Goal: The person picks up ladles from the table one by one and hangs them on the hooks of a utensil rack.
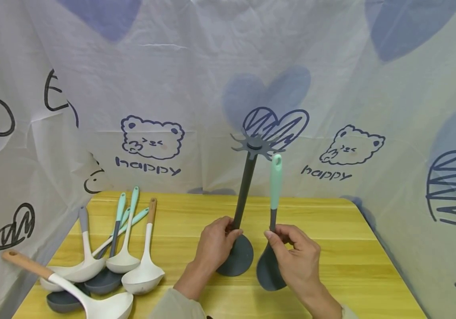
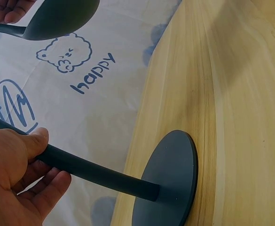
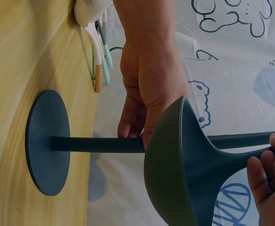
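A dark grey utensil stand (image 1: 246, 190) rises from its round base (image 1: 235, 261) on the wooden table, topped by a ring of curved hooks (image 1: 254, 144). My left hand (image 1: 213, 243) grips its pole (image 2: 95, 176) above the base, thumb and fingers around it. Just to the right, my right hand (image 1: 299, 257) pinches a ladle (image 1: 276, 181) by its dark neck. This ladle has a mint handle pointing up and a dark grey bowl (image 3: 168, 165) hanging down, held off the table. No utensil hangs on the hooks.
On the table's left lies a pile of several ladles, among them a white one (image 1: 144, 279) with a wooden handle, a mint-handled white one (image 1: 123, 261) and a dark one (image 1: 104, 281). A printed cloth (image 1: 212, 88) surrounds the table (image 1: 331, 239) at the back and sides.
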Demonstrator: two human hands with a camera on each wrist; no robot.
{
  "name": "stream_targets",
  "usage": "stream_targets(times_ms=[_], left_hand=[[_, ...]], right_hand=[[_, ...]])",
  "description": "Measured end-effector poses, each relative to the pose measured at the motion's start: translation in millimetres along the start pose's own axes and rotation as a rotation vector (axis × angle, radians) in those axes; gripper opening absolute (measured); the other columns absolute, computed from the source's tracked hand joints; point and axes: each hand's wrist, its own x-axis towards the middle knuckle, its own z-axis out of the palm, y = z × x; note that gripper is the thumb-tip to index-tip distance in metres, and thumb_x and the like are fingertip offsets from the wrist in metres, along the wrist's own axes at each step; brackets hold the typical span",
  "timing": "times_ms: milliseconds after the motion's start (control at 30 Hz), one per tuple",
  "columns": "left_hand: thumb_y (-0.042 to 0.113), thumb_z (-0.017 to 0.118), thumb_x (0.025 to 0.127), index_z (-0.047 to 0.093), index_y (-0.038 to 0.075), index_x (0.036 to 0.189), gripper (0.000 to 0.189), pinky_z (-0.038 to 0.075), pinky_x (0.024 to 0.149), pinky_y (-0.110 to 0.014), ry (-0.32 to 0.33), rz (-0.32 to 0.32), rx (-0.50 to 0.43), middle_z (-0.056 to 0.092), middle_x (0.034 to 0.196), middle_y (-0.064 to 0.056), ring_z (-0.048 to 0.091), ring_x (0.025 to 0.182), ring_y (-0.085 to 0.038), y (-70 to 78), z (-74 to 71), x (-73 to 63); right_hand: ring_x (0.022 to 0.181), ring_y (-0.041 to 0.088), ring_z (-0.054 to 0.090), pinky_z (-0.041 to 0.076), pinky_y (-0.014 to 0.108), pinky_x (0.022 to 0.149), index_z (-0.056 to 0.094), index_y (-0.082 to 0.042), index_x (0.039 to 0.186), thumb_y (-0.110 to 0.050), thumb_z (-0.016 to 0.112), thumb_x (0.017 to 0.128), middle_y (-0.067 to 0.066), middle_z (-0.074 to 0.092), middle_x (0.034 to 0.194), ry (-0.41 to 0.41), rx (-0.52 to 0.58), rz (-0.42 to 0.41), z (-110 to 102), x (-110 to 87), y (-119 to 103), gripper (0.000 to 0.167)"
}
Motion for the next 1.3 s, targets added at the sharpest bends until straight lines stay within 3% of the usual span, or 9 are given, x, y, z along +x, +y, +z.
stream_targets(times_ms=[500, 1300], left_hand=[[0.029, 0.076, 0.099, 0.073, 0.016, 0.108, 0.016, 0.059, 0.072, -0.029, -0.01, -0.009, 0.007, 0.074, 0.097, 0.002, 0.072, 0.085, -0.014, -0.5, 0.2, 0.3], [0.025, 0.077, 0.098, 0.073, 0.015, 0.108, 0.015, 0.06, 0.072, -0.029, -0.009, -0.011, 0.002, 0.074, 0.098, 0.002, 0.073, 0.086, -0.015, -0.2, 0.5, 0.3]], right_hand=[[0.069, 0.005, 0.066, 0.053, 0.013, 0.065, 0.077, -0.006, 0.092, 0.006, 0.085, 0.084, 0.006, 0.075, 0.082, -0.01, -0.013, 0.046, 4, -0.6, 1, 0.016], [0.067, 0.009, 0.066, 0.052, 0.015, 0.061, 0.078, -0.007, 0.093, 0.005, 0.087, 0.082, 0.004, 0.076, 0.08, 0.015, -0.006, 0.02, 17, 1.1, 7, 0.018]])
